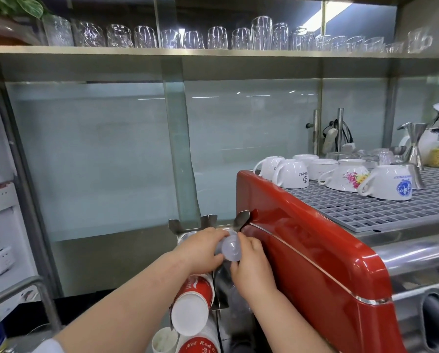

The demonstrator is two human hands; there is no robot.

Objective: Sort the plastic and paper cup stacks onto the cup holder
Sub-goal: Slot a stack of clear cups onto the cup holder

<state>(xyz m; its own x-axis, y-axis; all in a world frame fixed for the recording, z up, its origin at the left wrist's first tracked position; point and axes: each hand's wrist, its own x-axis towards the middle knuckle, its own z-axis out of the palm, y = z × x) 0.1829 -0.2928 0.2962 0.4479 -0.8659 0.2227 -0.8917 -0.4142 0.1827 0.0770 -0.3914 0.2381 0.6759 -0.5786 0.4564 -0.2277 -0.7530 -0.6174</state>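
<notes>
A clear plastic cup stack (230, 248) points its round bottom toward me above the metal cup holder (208, 222). My left hand (203, 250) grips the stack from the left. My right hand (251, 266) holds it from the right and below, fingers curled round it. Beneath my left hand, a stack of red paper cups (195, 301) sits in the holder's left slot, white open end facing me. More red and white paper cups (200, 345) show at the bottom edge. The lower part of the plastic stack is hidden by my hands.
A red espresso machine (315, 263) stands tight against the holder's right side, upturned white ceramic cups (346, 178) on its top grate. A glass panel (111, 161) rises behind. A shelf of glasses (213, 38) runs overhead. A metal rail (17, 291) sits at the lower left.
</notes>
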